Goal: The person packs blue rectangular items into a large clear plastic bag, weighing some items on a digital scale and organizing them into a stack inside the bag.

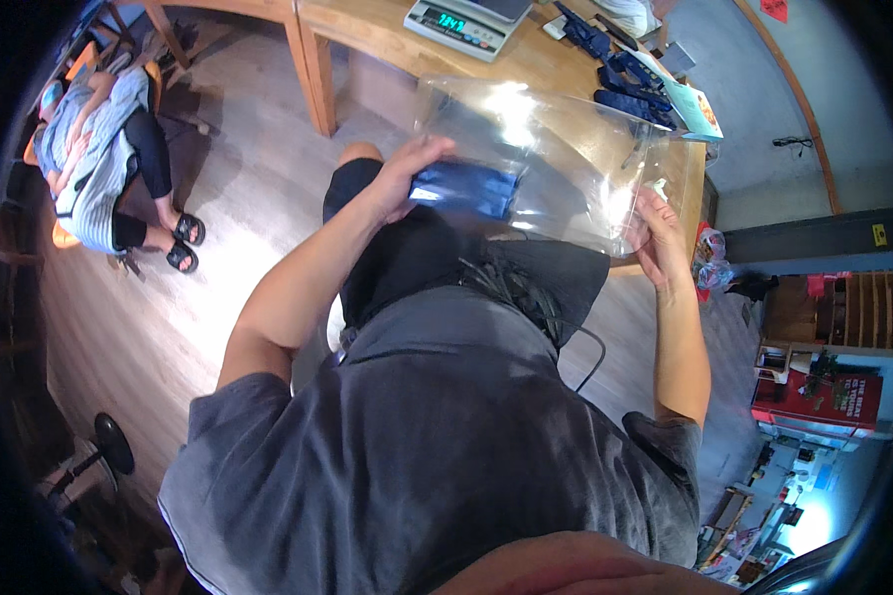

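A wide clear plastic bag (pixel 566 124), shiny with reflections, stretches in front of me between my two hands. My left hand (pixel 407 177) is closed at its left side, next to a dark blue flat packet (pixel 466 188). The packet shows at the lower left of the plastic; I cannot tell whether it is inside or behind it. My right hand (pixel 655 233) pinches the plastic at its right end, thumb and fingers around the edge.
Beyond the plastic stands a wooden table (pixel 352 38) with a digital scale (pixel 466 25), several dark blue packets (pixel 630 84) and a light-coloured leaflet (pixel 695 104). A seated person (pixel 104 164) is at the far left. A black round object on a stalk (pixel 114 443) stands lower left.
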`<action>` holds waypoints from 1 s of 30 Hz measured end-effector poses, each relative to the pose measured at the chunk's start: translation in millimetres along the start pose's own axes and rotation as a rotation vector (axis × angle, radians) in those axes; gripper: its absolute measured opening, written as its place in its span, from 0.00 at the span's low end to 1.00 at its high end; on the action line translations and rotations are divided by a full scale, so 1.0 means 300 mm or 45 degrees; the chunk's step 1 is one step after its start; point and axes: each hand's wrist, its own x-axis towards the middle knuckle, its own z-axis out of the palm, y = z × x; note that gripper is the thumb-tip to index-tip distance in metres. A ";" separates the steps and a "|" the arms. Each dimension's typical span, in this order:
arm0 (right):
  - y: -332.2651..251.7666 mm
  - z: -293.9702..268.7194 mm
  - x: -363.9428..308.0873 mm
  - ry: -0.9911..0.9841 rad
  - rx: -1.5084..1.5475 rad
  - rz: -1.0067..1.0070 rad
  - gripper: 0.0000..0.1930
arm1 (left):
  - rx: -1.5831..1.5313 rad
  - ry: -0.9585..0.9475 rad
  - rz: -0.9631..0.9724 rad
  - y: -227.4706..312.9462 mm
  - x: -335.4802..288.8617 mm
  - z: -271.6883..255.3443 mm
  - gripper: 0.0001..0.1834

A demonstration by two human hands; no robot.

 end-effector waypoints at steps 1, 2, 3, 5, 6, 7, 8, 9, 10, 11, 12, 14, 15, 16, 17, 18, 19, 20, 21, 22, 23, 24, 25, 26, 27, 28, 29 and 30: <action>0.006 -0.016 0.018 -0.072 0.094 0.020 0.14 | 0.000 0.013 0.013 0.007 -0.002 0.009 0.24; 0.006 -0.027 0.032 -0.150 0.164 0.044 0.14 | 0.000 0.026 0.027 0.011 -0.009 0.019 0.25; 0.006 -0.022 0.052 -0.239 0.236 0.068 0.14 | -0.012 0.025 0.052 0.025 -0.020 0.034 0.28; 0.014 -0.047 0.095 -0.298 0.272 0.112 0.15 | -0.002 0.003 0.076 0.029 -0.014 0.019 0.31; 0.005 -0.037 0.119 -0.242 0.213 0.087 0.16 | -0.022 0.019 0.069 0.012 -0.010 -0.015 0.32; -0.009 -0.018 0.132 -0.178 0.156 0.069 0.16 | -0.020 0.037 0.074 0.006 -0.008 -0.026 0.33; -0.031 0.007 0.149 -0.114 0.099 0.050 0.17 | -0.018 0.057 0.081 0.002 -0.005 -0.037 0.34; -0.066 0.036 0.164 -0.102 -0.013 0.025 0.17 | -0.068 0.087 0.091 0.009 -0.011 -0.022 0.26; -0.090 0.050 0.188 -0.115 -0.080 0.018 0.17 | 0.019 0.109 0.174 0.020 -0.018 -0.003 0.28; -0.114 0.061 0.227 -0.129 -0.147 0.011 0.17 | -0.028 0.132 0.158 0.013 -0.018 -0.009 0.29; -0.124 0.063 0.269 -0.140 -0.216 0.007 0.18 | -0.079 0.155 0.139 0.002 -0.017 -0.014 0.30; -0.125 0.068 0.344 -0.139 -0.255 0.000 0.16 | 0.014 0.236 0.210 -0.002 -0.022 -0.029 0.34; -0.141 0.080 0.370 -0.171 -0.268 0.013 0.16 | -0.006 0.246 0.195 0.009 -0.024 -0.016 0.38; -0.156 0.087 0.400 -0.201 -0.287 0.025 0.15 | -0.032 0.254 0.183 0.017 -0.025 0.000 0.43; -0.160 0.077 0.439 -0.287 -0.194 0.035 0.13 | -0.037 0.275 0.196 0.008 -0.024 -0.014 0.40; -0.164 0.086 0.468 -0.273 -0.179 0.054 0.13 | -0.054 0.282 0.214 0.005 -0.024 -0.016 0.39; -0.169 0.109 0.494 -0.257 -0.163 0.073 0.13 | -0.070 0.290 0.232 0.005 -0.025 -0.017 0.37; -0.173 0.133 0.520 -0.241 -0.147 0.091 0.13 | -0.086 0.296 0.248 0.009 -0.025 -0.015 0.36; -0.177 0.157 0.546 -0.246 -0.077 0.101 0.14 | -0.098 0.348 0.269 0.021 -0.022 0.003 0.33; -0.183 0.170 0.576 -0.319 -0.105 0.095 0.14 | -0.124 0.398 0.264 0.016 -0.021 -0.003 0.32; -0.192 0.180 0.610 -0.391 -0.132 0.089 0.14 | -0.149 0.445 0.256 0.011 -0.022 -0.010 0.32; -0.203 0.192 0.639 -0.455 -0.158 0.082 0.15 | -0.174 0.488 0.243 0.007 -0.023 -0.016 0.32; -0.222 0.227 0.667 -0.446 -0.253 0.080 0.16 | -0.203 0.479 0.235 -0.008 -0.024 -0.043 0.32; -0.235 0.257 0.689 -0.431 -0.378 0.062 0.17 | -0.232 0.468 0.225 -0.023 -0.024 -0.069 0.31; -0.253 0.292 0.714 -0.418 -0.512 0.044 0.18 | -0.223 0.479 0.258 -0.022 -0.019 -0.068 0.31; -0.261 0.317 0.740 -0.408 -0.639 0.027 0.18 | -0.208 0.493 0.291 -0.010 -0.016 -0.061 0.31; -0.267 0.332 0.766 -0.436 -0.652 0.024 0.16 | -0.181 0.509 0.287 0.005 -0.012 -0.042 0.31; -0.271 0.320 0.803 -0.491 -0.625 0.024 0.15 | -0.219 0.500 0.289 0.002 -0.006 -0.045 0.32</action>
